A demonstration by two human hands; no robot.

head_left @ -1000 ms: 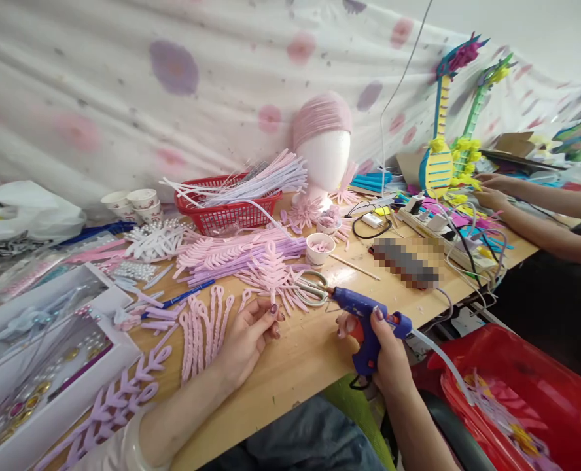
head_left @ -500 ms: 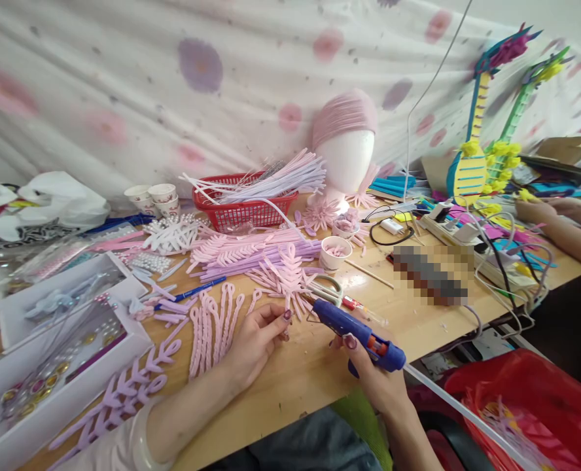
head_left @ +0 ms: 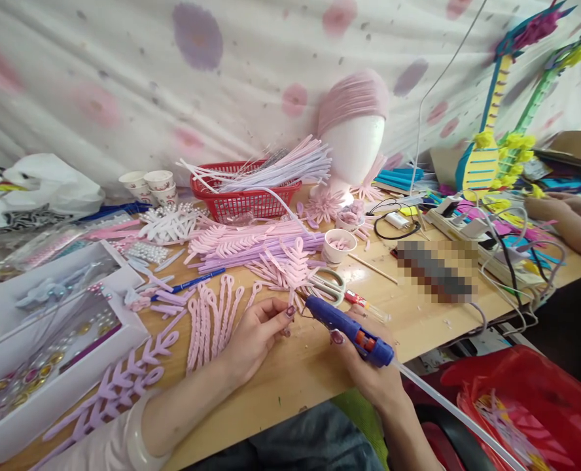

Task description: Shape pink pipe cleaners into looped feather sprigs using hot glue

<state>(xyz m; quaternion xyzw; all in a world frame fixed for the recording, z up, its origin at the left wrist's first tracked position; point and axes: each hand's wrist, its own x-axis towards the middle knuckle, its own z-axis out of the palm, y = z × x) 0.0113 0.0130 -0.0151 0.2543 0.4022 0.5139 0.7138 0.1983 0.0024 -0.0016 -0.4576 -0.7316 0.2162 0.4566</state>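
My left hand (head_left: 264,330) pinches the stem of a pink pipe-cleaner leaf sprig (head_left: 294,265), which stands up from the fingers with paired leaves. My right hand (head_left: 364,360) is wrapped round a blue glue gun (head_left: 347,327), a long white glue stick (head_left: 455,409) trailing from its back. The gun's nozzle is close to the sprig's stem; whether they touch I cannot tell. Left of my left hand lie several pink twisted pipe-cleaner loops (head_left: 212,320). Purple leaf sprigs (head_left: 118,389) lie nearer the front edge.
Behind the hands are scissors (head_left: 337,288), a paper cup of pink pieces (head_left: 339,247) and a red basket of pipe cleaners (head_left: 251,199). A white foam head (head_left: 354,147) stands at the back. White boxes (head_left: 69,340) sit left; a power strip (head_left: 481,245) and another person's hands (head_left: 548,206) are right.
The glue gun's nozzle has moved slightly left and up, nearer the sprig's stem. My left hand keeps its pinch on the sprig. The camera view has shifted a little.
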